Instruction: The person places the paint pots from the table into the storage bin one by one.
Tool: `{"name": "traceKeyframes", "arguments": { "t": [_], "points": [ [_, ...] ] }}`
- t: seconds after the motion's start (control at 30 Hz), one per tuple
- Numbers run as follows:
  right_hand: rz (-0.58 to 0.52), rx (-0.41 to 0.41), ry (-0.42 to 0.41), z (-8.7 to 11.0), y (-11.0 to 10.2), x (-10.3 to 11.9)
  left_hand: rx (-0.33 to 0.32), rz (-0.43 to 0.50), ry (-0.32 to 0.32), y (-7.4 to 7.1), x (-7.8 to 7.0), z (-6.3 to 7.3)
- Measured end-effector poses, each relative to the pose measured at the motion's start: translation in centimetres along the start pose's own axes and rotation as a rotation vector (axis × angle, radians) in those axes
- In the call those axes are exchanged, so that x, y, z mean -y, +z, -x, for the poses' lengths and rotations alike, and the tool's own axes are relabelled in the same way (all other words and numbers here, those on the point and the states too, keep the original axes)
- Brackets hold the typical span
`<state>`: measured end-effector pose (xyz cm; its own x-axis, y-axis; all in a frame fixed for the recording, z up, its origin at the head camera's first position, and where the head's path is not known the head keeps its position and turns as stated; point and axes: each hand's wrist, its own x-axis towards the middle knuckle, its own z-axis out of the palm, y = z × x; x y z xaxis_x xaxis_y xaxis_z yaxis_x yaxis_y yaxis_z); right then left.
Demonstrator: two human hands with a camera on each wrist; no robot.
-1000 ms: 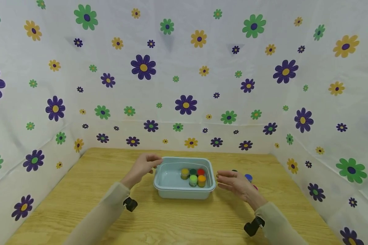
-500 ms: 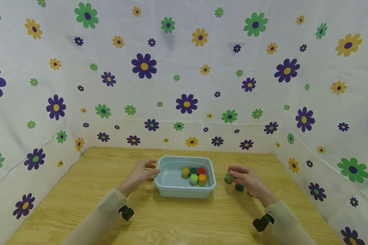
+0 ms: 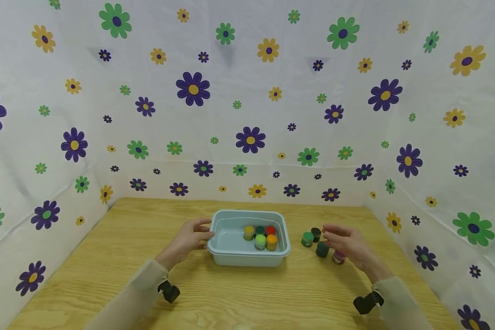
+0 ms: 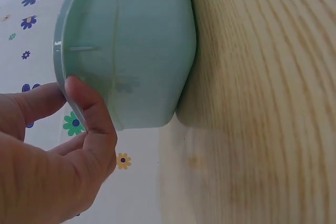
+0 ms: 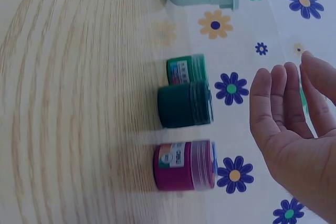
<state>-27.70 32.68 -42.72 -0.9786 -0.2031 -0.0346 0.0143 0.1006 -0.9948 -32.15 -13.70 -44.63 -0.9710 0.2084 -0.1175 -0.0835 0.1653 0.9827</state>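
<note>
Set in from the middle of the bench's far edge sits a pale blue tub, with five lidded jars in its right half. The left hand has fingers and thumb clamped on the tub's left rim. Towards the bench's right edge, the right hand, fingers gently bent and thumb apart from them, hangs near a magenta jar, a dark teal jar and a green jar.

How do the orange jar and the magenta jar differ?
The orange jar sits in the tub; the magenta jar sits outside it on the table. In the head view, the right hand partly covers the magenta jar but not the orange jar. Both are upright, round jars.
</note>
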Motion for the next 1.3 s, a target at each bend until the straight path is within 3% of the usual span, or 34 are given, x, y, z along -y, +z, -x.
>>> {"name": "traceKeyframes", "arguments": {
  "t": [0.3,0.57,0.7,0.93,1.07,1.3],
  "points": [
    [-0.093,-0.016,-0.056,1.1,-2.0,-0.8,0.018,0.203,-0.017,-0.1,1.4,-0.2],
    [0.178,-0.154,0.019,1.4,-3.1,-1.7,0.02,0.298,-0.052,-0.1,2.3,-0.4],
    [0.283,-0.171,0.033,1.4,-3.5,-2.3,0.019,0.334,-0.073,-0.1,2.3,-0.5],
    [0.335,-0.085,0.081,0.9,-4.2,-3.1,0.005,0.349,-0.077,0.0,2.2,-0.5],
    [0.353,0.014,0.094,0.7,-4.7,-3.5,0.002,0.349,-0.08,0.1,2.2,-0.5],
    [0.373,0.214,0.047,0.2,-6.2,-4.3,-0.007,0.333,-0.079,0.1,2.2,-0.4]
  ]
}}
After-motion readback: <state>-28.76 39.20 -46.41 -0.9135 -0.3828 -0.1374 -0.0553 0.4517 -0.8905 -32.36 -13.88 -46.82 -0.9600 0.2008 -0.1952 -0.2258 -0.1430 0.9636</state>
